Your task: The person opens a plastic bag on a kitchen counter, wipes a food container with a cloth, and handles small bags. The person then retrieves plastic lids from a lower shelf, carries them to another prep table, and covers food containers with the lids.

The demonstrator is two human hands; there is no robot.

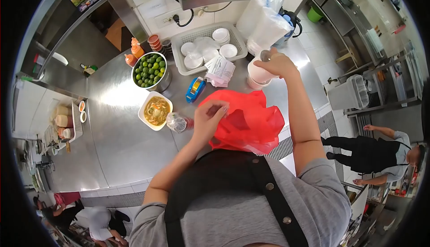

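On the near edge of the steel counter lies a red plastic bag (248, 119). My left hand (210, 119) is over the bag's left side, its fingers drawn together; whether they pinch the bag is hidden. At the right, my right hand (278, 65) is closed at the rim of a white tub (260, 73), which sits tilted over another white container (258, 85). A clear-wrapped item (179, 123) stands just left of my left hand, beside a white bowl of noodle soup (156, 111).
Around these are a pot of green limes (150, 70), a blue tape dispenser (195, 90), paper slips (220, 71), a grey basket of lidded cups (180, 65) and sauce bottles (136, 49). A co-worker (376, 153) stands at the right; more people are at the lower left.
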